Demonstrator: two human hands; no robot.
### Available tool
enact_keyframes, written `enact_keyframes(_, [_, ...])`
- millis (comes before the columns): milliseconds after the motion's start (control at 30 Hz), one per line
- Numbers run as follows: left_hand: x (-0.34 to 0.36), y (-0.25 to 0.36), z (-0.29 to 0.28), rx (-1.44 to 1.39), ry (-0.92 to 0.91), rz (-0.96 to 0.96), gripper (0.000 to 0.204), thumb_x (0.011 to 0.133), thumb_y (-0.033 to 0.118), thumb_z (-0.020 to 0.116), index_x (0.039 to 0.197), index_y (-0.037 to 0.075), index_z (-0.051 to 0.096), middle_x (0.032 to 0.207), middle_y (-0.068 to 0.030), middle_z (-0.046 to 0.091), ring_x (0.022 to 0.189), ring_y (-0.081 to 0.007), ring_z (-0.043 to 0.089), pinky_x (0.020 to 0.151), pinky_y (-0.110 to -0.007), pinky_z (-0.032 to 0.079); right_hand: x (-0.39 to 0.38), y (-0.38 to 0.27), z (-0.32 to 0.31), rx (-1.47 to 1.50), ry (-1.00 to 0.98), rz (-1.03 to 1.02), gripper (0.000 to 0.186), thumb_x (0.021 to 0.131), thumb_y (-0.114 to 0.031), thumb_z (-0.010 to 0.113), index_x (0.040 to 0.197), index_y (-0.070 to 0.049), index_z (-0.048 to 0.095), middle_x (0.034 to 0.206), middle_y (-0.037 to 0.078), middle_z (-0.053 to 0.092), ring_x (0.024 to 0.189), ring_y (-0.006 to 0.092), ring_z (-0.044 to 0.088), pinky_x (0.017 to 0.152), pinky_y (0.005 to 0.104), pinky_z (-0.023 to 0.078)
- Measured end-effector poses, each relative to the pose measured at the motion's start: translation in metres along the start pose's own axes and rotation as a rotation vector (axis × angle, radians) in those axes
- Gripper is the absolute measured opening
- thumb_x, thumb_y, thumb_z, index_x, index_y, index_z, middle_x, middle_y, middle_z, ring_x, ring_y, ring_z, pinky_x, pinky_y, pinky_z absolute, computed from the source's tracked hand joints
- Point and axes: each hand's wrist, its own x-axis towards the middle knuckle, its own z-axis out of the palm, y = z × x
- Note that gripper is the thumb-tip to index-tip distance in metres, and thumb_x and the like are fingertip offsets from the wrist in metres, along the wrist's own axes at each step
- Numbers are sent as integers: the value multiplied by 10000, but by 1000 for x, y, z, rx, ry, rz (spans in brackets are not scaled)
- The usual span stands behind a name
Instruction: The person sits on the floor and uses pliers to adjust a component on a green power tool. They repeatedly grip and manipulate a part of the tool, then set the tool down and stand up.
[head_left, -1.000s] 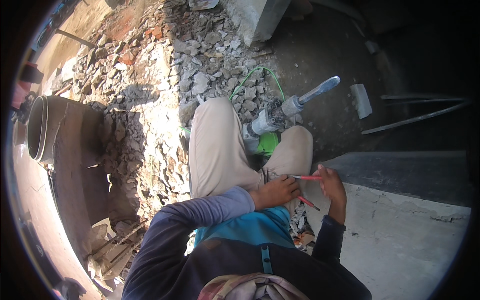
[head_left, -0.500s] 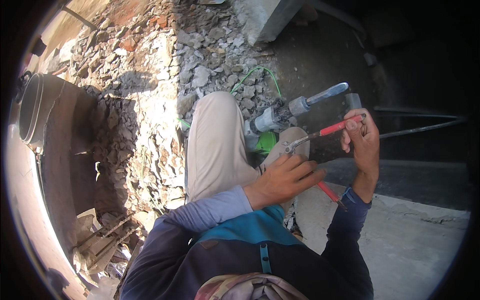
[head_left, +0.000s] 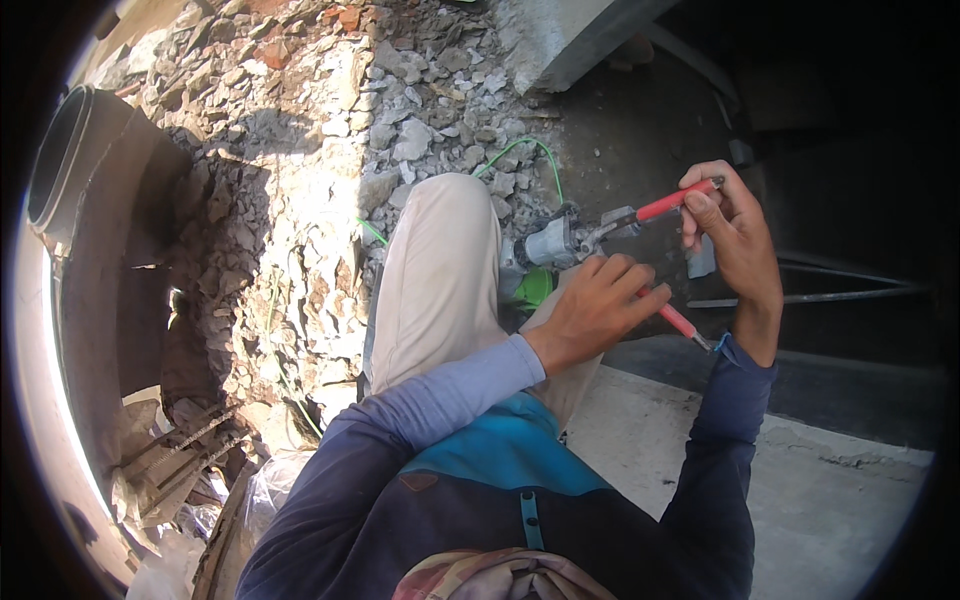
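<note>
A pair of pincers with red handles is spread wide between my hands, its metal jaws (head_left: 594,238) over the front end of a grey and green demolition hammer (head_left: 548,243). My right hand (head_left: 735,225) is closed round the end of the upper red handle (head_left: 660,207). Wrapped over the lower red handle (head_left: 679,321), close to the jaws, is my left hand (head_left: 600,305). The power tool rests by my knees, its green part (head_left: 534,289) low between them. Whatever sticks out of its nose is hidden behind the pincers.
Broken concrete rubble (head_left: 415,140) covers the ground ahead and to the left. A green cable (head_left: 525,140) loops over it. A concrete post (head_left: 565,50) stands at the far side. At left lies a large round-mouthed container (head_left: 60,160); a concrete slab (head_left: 830,480) is at right.
Both hands have moved slightly away from me and right with the pincers. The jaws have gone from over my knee to the demolition hammer's front. The chisel seen earlier is now hidden.
</note>
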Motion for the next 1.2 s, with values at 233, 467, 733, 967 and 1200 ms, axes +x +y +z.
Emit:
enact_keyframes(233, [-4,-9,13,-15,-8,-28,370,877,176,717,1243,198,763,1103,1,635,1025,-198,607,829,-374,458,6,-2,4,-23,-70,47,228,1150,-231,643,1256,-29,649,847,0,642,741,71,606,672,254,517])
enact_keyframes(467, [4,-12,14,-49,3,-39,354,906,171,708,1257,183,753,1091,2,627,1030,-196,600,840,-373,453,6,-26,-2,-487,-7,-50,135,1016,-93,745,1126,-33,697,977,39,629,830,101,631,683,283,500])
enact_keyframes(733, [11,-14,19,-29,56,-60,310,911,163,705,1216,175,760,1070,-7,623,1022,-205,608,838,-372,463,-10,-74,-1,-1216,-227,-112,513,863,-165,878,1332,-62,698,1281,125,671,1209,269,661,1045,438,536])
enact_keyframes(967, [17,-15,18,-16,83,-77,224,914,164,696,1131,145,750,1049,-14,621,998,-210,610,826,-370,473,-33,-40,33,-1777,-232,-366,930,823,-256,873,1652,-92,483,1622,165,511,1602,371,384,1381,639,189])
enact_keyframes(1200, [12,-24,7,-165,-57,-60,189,976,193,726,1145,113,758,1077,-47,658,1031,-230,651,863,-397,507,-38,6,41,-1897,-170,-375,790,931,-276,707,1672,-132,473,1555,199,551,1530,391,462,1370,619,238])
